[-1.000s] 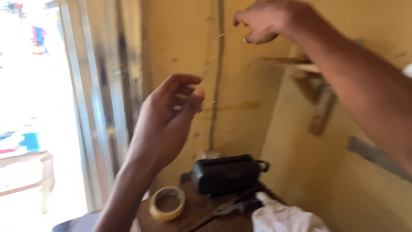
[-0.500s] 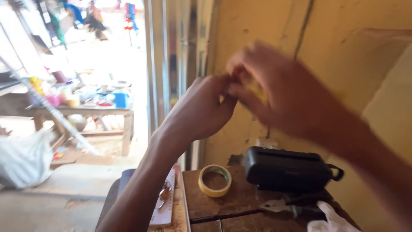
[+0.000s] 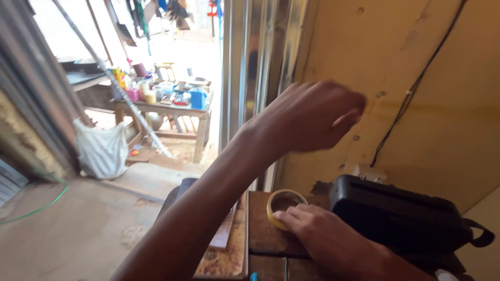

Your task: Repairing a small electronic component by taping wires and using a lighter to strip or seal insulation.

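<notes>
My left hand (image 3: 312, 117) is raised in front of the yellow wall, its fingers curled shut, and nothing shows in it. Lower down, my right hand (image 3: 317, 234) lies on the wooden table (image 3: 263, 237) with its fingertips on the near rim of a yellow tape roll (image 3: 284, 200). The roll lies flat, just left of a black case (image 3: 396, 213) with a strap at its right end. My left forearm crosses the picture from the lower left and hides part of the table.
A white wall socket (image 3: 370, 171) sits above the case, and a black cable (image 3: 416, 88) runs up the wall. A metal door frame (image 3: 255, 78) stands to the left. Outside are a table with several containers (image 3: 166, 99) and a white sack (image 3: 101, 148).
My two hands were together in front of the wall. The right hand has dropped to the tape roll on the table, the left stays raised, and the view has swung left.
</notes>
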